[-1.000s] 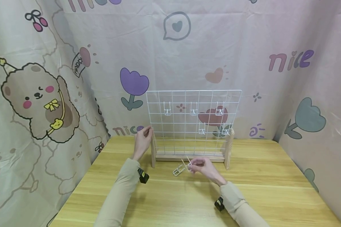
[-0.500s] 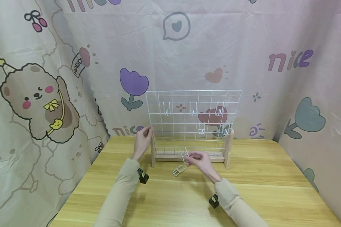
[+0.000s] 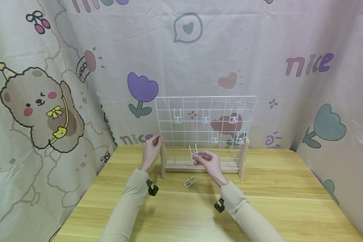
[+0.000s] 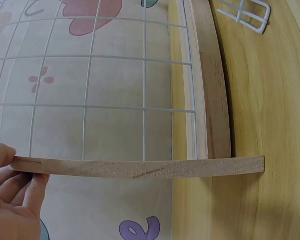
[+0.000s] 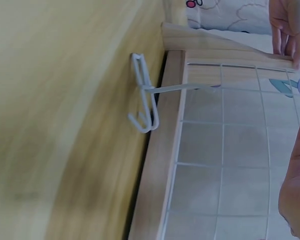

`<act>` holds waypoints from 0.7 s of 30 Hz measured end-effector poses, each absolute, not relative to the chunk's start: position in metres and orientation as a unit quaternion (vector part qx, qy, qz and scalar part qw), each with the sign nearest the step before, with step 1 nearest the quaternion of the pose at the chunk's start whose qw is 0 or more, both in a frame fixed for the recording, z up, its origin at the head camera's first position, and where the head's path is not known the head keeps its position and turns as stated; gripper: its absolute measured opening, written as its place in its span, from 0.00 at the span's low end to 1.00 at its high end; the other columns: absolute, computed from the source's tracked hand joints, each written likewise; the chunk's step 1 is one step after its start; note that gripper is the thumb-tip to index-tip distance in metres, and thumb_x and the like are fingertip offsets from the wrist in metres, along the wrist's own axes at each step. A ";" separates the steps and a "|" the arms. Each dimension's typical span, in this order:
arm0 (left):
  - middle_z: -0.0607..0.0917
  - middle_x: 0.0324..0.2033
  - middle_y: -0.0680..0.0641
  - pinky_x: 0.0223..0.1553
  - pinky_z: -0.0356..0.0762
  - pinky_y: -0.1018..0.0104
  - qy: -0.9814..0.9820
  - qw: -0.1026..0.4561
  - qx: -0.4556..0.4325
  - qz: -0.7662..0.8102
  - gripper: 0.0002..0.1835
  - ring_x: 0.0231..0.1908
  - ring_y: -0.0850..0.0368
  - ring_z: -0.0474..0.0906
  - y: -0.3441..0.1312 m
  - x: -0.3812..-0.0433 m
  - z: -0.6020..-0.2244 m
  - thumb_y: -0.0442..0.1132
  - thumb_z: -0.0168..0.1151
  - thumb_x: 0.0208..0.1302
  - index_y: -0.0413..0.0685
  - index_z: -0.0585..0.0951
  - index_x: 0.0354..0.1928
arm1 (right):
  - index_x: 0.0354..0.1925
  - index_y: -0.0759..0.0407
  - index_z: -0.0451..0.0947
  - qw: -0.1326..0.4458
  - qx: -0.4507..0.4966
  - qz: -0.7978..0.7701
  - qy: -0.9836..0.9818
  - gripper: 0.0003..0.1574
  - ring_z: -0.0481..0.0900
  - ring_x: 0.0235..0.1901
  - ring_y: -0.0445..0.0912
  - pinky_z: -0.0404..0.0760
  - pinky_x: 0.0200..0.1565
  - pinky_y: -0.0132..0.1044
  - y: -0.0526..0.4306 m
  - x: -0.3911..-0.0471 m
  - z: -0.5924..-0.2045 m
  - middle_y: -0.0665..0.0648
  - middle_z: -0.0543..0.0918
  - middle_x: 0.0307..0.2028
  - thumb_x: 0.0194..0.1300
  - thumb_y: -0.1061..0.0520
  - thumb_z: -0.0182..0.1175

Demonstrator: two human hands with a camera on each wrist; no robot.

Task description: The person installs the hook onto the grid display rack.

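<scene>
A white wire grid panel (image 3: 196,126) stands upright in a wooden stand (image 3: 199,168). My left hand (image 3: 152,151) pinches the top end of the stand's left upright (image 4: 139,168), thumb on one side and fingers on the other. In front of the grid's lower middle, my right hand (image 3: 208,164) pinches a white wire hook (image 3: 193,152), its two prongs pointing up. The right wrist view shows only part of this hand, and the held hook is not visible there. Another white wire hook (image 3: 190,182) lies on the table before the stand.
Several white hooks hang on the grid, such as an upper-left hook (image 3: 177,117) and a lower-right hook (image 3: 240,139). A wood-grain table (image 3: 181,215) lies beneath. Behind it hangs a printed cloth (image 3: 196,60), which also covers both sides.
My right hand has lifted the hook from beside the one on the table, moving up and slightly left to the grid's lower part. The left hand keeps its place on the upright.
</scene>
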State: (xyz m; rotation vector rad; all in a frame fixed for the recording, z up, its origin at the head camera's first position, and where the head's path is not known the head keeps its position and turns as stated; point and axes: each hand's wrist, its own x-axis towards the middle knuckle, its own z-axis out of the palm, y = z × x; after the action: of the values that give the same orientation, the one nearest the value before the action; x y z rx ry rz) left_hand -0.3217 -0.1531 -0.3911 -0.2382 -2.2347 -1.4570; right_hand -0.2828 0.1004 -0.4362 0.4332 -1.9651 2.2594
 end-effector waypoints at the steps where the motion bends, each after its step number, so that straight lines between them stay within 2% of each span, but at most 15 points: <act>1: 0.82 0.56 0.29 0.60 0.81 0.52 -0.813 0.229 -0.087 -0.529 0.19 0.57 0.37 0.82 -0.153 -0.322 -0.391 0.34 0.57 0.74 0.27 0.77 0.61 | 0.49 0.79 0.77 0.060 0.141 0.747 -0.647 0.18 0.87 0.28 0.38 0.91 0.40 0.34 0.099 -0.284 -0.435 0.54 0.91 0.34 0.65 0.66 0.65; 8: 0.82 0.56 0.29 0.60 0.81 0.50 -0.812 0.228 -0.087 -0.530 0.19 0.58 0.36 0.82 -0.154 -0.321 -0.391 0.33 0.57 0.73 0.27 0.77 0.61 | 0.49 0.75 0.79 0.072 0.119 0.743 -0.655 0.18 0.88 0.27 0.39 0.91 0.42 0.38 0.091 -0.290 -0.423 0.67 0.90 0.40 0.64 0.64 0.67; 12: 0.82 0.56 0.29 0.60 0.81 0.50 -0.813 0.228 -0.086 -0.528 0.19 0.58 0.37 0.82 -0.154 -0.322 -0.390 0.34 0.57 0.74 0.27 0.77 0.61 | 0.49 0.73 0.79 0.078 0.111 0.742 -0.656 0.18 0.88 0.27 0.39 0.91 0.43 0.39 0.088 -0.294 -0.418 0.61 0.91 0.37 0.64 0.63 0.68; 18: 0.82 0.56 0.29 0.61 0.81 0.49 -0.815 0.228 -0.087 -0.526 0.20 0.58 0.36 0.82 -0.154 -0.321 -0.391 0.34 0.57 0.74 0.27 0.76 0.61 | 0.49 0.75 0.78 0.097 0.117 0.761 -0.630 0.17 0.87 0.27 0.38 0.91 0.42 0.35 0.084 -0.299 -0.406 0.55 0.91 0.34 0.64 0.66 0.66; 21: 0.83 0.56 0.29 0.60 0.81 0.49 -0.815 0.229 -0.085 -0.525 0.20 0.58 0.37 0.82 -0.153 -0.321 -0.391 0.34 0.57 0.74 0.27 0.77 0.61 | 0.49 0.76 0.77 0.101 0.121 0.769 -0.620 0.17 0.87 0.27 0.38 0.91 0.43 0.36 0.083 -0.302 -0.400 0.49 0.91 0.32 0.64 0.67 0.65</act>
State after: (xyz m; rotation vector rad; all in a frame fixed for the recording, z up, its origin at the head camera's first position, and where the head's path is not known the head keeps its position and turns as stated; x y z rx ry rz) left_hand -0.3211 -0.1534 -0.3910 -0.2350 -2.2448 -1.4458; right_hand -0.3015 0.0825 -0.4002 0.3564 -1.8318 2.2712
